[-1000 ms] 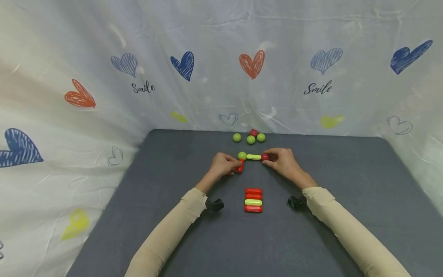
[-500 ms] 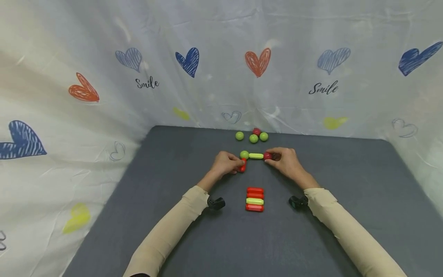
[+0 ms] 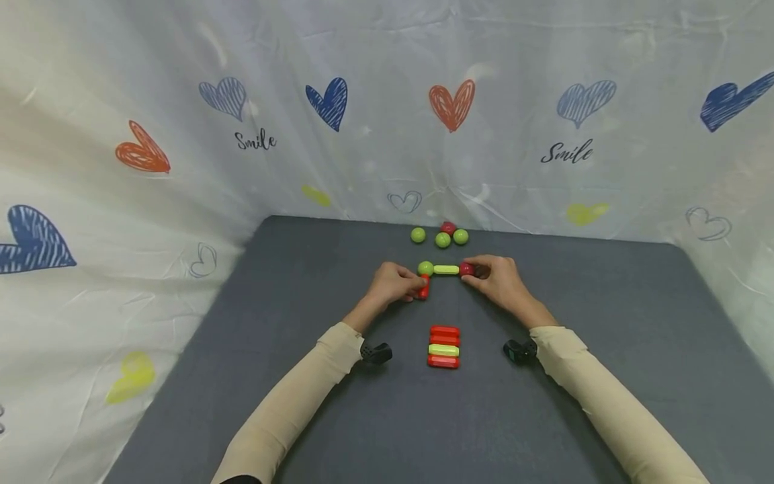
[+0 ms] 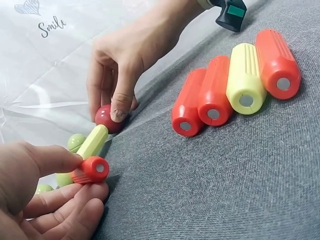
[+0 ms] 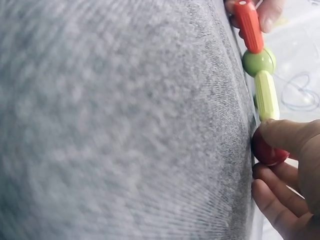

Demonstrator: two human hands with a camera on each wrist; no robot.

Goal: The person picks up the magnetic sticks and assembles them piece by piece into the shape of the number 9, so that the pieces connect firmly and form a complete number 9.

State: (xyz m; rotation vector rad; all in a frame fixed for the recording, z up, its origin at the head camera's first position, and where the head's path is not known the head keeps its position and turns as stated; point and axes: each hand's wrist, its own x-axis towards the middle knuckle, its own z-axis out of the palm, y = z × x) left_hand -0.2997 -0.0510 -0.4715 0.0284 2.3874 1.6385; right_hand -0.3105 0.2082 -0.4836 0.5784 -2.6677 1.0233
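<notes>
My left hand (image 3: 392, 285) pinches a red magnetic stick (image 4: 92, 170) between thumb and fingers. The stick's far end meets a green ball (image 5: 259, 62). From that ball a yellow-green stick (image 3: 446, 269) runs right to a dark red ball (image 5: 270, 149). Thumb and fingers of my right hand (image 3: 497, 281) grip the red ball. Stick, ball, stick and ball form a joined corner shape on the grey table. In the left wrist view the green ball is mostly hidden behind the left hand and the red stick.
Several loose sticks, red (image 3: 444, 361) and yellow-green (image 3: 444, 350), lie side by side nearer the person. Behind the joined pieces rest loose green balls (image 3: 418, 235) and a red ball (image 3: 448, 228). A white curtain (image 3: 363, 134) with printed hearts borders the grey table (image 3: 302, 282).
The head view has tilted and shifted slightly. Both hands keep their holds on the red stick and the red ball, and the pieces stay joined.
</notes>
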